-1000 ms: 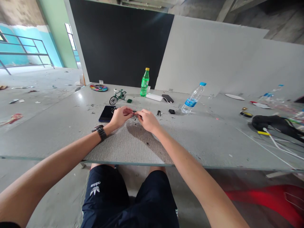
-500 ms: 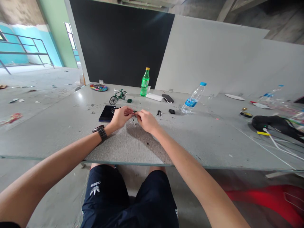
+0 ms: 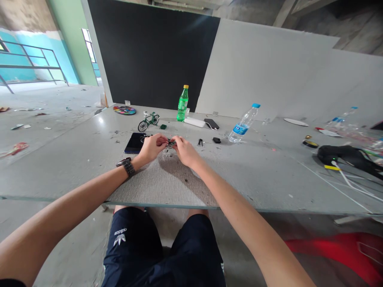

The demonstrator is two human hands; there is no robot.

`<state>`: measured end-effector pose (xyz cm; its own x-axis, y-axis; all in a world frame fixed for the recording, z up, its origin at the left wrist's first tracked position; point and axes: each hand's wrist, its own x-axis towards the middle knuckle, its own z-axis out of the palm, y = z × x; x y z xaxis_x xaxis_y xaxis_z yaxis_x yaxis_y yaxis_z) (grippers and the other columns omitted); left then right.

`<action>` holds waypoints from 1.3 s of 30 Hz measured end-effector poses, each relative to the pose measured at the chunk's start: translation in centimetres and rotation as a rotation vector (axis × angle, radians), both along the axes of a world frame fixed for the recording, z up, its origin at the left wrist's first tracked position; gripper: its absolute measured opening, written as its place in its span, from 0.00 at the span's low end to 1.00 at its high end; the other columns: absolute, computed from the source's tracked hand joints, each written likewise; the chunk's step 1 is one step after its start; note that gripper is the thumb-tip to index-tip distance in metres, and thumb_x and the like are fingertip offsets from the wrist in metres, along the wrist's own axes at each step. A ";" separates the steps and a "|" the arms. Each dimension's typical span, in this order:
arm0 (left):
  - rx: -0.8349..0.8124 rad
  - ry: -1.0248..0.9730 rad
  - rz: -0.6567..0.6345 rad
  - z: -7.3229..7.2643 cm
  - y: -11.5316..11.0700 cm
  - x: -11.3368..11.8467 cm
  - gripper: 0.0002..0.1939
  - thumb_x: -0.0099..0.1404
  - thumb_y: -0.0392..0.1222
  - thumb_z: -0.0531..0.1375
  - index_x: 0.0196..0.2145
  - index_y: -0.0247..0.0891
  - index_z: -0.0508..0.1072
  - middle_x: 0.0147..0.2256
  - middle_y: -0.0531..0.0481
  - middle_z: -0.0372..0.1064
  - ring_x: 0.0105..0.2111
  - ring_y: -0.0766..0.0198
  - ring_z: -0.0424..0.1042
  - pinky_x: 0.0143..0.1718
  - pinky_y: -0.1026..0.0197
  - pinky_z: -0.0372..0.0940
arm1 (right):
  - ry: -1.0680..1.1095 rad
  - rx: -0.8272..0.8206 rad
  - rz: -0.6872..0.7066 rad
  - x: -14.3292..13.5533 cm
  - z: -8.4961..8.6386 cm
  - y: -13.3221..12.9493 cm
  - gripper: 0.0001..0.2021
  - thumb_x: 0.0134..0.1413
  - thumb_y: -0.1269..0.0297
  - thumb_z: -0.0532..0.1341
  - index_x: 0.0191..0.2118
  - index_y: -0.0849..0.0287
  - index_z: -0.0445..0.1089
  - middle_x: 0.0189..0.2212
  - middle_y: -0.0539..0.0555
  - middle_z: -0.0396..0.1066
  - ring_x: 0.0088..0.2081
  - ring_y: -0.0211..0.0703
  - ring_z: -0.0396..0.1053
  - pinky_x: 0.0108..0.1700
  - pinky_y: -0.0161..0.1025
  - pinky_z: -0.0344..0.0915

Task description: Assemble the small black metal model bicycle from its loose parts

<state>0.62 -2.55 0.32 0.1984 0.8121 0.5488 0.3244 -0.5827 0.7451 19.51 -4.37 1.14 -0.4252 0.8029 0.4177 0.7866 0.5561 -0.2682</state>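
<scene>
My left hand (image 3: 154, 146) and my right hand (image 3: 186, 151) meet above the table, fingertips pinched on a small dark and silvery metal piece (image 3: 169, 144). Its exact kind is too small to make out, and fingers cover part of it. Beside my left hand lies a dark phone or tablet (image 3: 132, 144), with a thin ring-like part showing at its upper right edge. Behind it stands a green miniature bicycle (image 3: 149, 122), with a small green piece (image 3: 163, 126) to its right. Right of my right hand are a small black forked part (image 3: 200, 142) and a black lump (image 3: 216, 140).
A green bottle (image 3: 182, 104), a white power bank (image 3: 194, 122) cabled to a dark phone (image 3: 212, 123), and a tilted-looking water bottle (image 3: 244, 124) stand or lie farther back. A paint palette (image 3: 124, 110) is at back left. At right are black tape (image 3: 310, 144) and a black cabled device (image 3: 338, 154).
The fingers of my right hand have shifted slightly up around the small metal piece, and more of it shows between the hands. My left hand has barely moved.
</scene>
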 end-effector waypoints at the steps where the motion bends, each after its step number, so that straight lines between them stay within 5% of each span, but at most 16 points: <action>1: -0.006 0.000 -0.005 -0.1 0.0 0.0 0.05 0.60 0.30 0.64 0.35 0.36 0.76 0.34 0.47 0.80 0.35 0.60 0.80 0.40 0.58 0.75 | -0.006 -0.013 -0.001 0.1 0.0 0.1 0.15 0.66 0.75 0.52 0.55 0.58 0.63 0.51 0.64 0.71 0.45 0.48 0.73 0.41 0.40 0.66; 6: -0.023 -0.002 -0.021 -0.4 0.3 -0.1 0.04 0.61 0.32 0.63 0.35 0.37 0.76 0.35 0.46 0.80 0.36 0.60 0.80 0.41 0.58 0.74 | -0.020 -0.113 0.004 0.1 -0.1 0.0 0.15 0.66 0.77 0.51 0.55 0.58 0.63 0.39 0.59 0.75 0.39 0.44 0.74 0.36 0.37 0.63; 11: -0.004 0.043 -0.001 -0.1 0.1 -0.1 0.05 0.61 0.31 0.63 0.35 0.36 0.76 0.35 0.46 0.80 0.36 0.61 0.79 0.41 0.59 0.74 | 0.012 -0.020 0.015 0.0 -0.2 0.1 0.12 0.67 0.72 0.54 0.53 0.58 0.63 0.50 0.63 0.70 0.46 0.48 0.72 0.44 0.40 0.65; 18: 0.017 0.083 0.008 0.3 -0.3 -0.1 0.03 0.61 0.32 0.63 0.34 0.37 0.77 0.34 0.47 0.80 0.35 0.61 0.79 0.40 0.59 0.73 | -0.001 -0.074 -0.036 -0.1 -0.2 -0.1 0.11 0.68 0.73 0.51 0.53 0.58 0.62 0.39 0.58 0.74 0.39 0.46 0.72 0.37 0.37 0.61; 24: 0.022 0.038 -0.019 -0.1 0.0 -0.3 0.03 0.61 0.35 0.63 0.35 0.37 0.77 0.34 0.46 0.80 0.35 0.60 0.79 0.41 0.57 0.74 | -0.004 -0.015 0.020 -0.1 -0.1 -0.2 0.14 0.66 0.75 0.52 0.54 0.57 0.62 0.50 0.62 0.68 0.43 0.45 0.71 0.43 0.39 0.64; 31: 0.000 0.042 -0.039 -0.4 0.3 -0.3 0.03 0.61 0.36 0.62 0.34 0.37 0.76 0.34 0.46 0.80 0.35 0.58 0.79 0.42 0.55 0.73 | -0.009 -0.104 -0.038 -0.1 0.3 -0.6 0.11 0.71 0.69 0.49 0.54 0.57 0.60 0.31 0.53 0.71 0.30 0.42 0.68 0.34 0.35 0.59; 36: 0.018 0.064 -0.037 -0.4 0.2 -0.3 0.04 0.62 0.36 0.62 0.35 0.37 0.77 0.35 0.45 0.80 0.36 0.58 0.79 0.42 0.55 0.73 | 0.043 -0.039 0.017 -0.3 -0.1 -0.4 0.10 0.68 0.70 0.53 0.52 0.57 0.62 0.48 0.60 0.68 0.40 0.43 0.70 0.42 0.38 0.64; 39: 0.026 0.059 -0.020 -0.5 0.4 -0.4 0.04 0.62 0.36 0.62 0.35 0.37 0.77 0.35 0.45 0.80 0.36 0.58 0.79 0.43 0.54 0.73 | 0.066 -0.003 0.024 -0.3 -0.5 -0.1 0.12 0.67 0.73 0.53 0.54 0.57 0.62 0.49 0.61 0.66 0.43 0.44 0.69 0.46 0.40 0.65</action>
